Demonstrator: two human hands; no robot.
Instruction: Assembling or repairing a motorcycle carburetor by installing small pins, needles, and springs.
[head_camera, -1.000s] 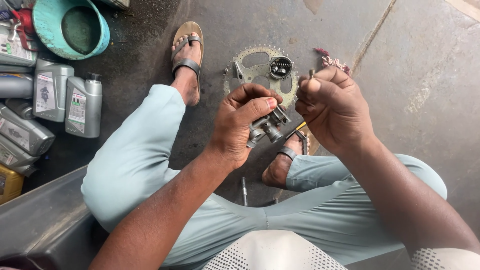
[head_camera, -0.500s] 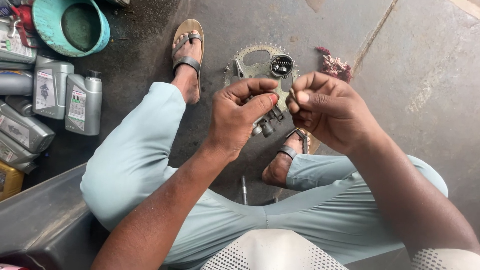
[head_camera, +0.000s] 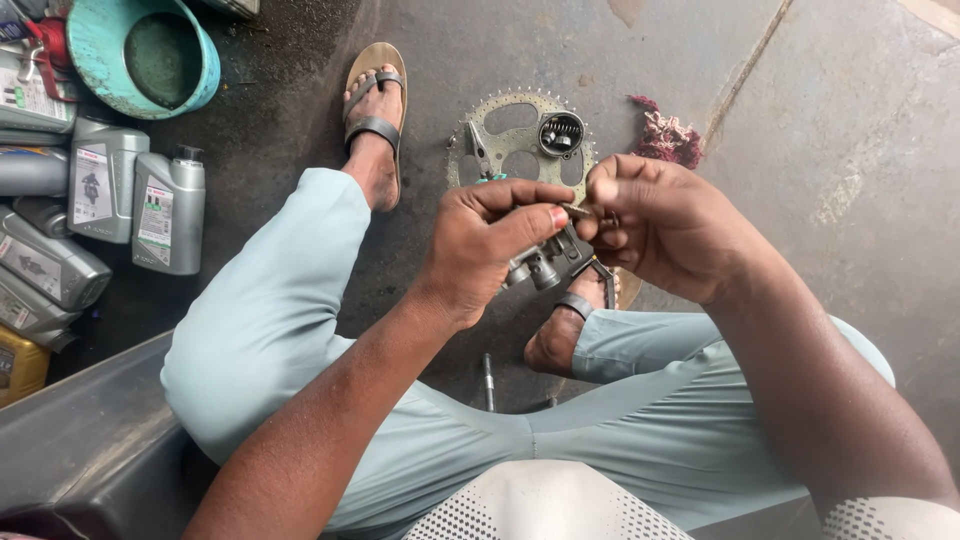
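My left hand (head_camera: 490, 245) grips a small grey metal mechanical part (head_camera: 545, 265) with round ports, held above my knees. My right hand (head_camera: 660, 225) meets it from the right, its fingertips pinching a small metal piece (head_camera: 580, 212) against the top of the part. On the concrete floor just beyond my hands lies a large toothed sprocket (head_camera: 500, 140) with a small round black-rimmed part (head_camera: 561, 133) resting on it.
A red rag (head_camera: 665, 135) lies right of the sprocket. Grey oil bottles (head_camera: 165, 210) stand at the left, a teal bucket (head_camera: 145, 55) at top left. A thin metal rod (head_camera: 489, 380) lies between my legs. My sandalled feet (head_camera: 372, 110) rest on the floor.
My right hand has come down and left from above the sprocket to meet my left hand at the metal part. The left hand has stayed nearly in place.
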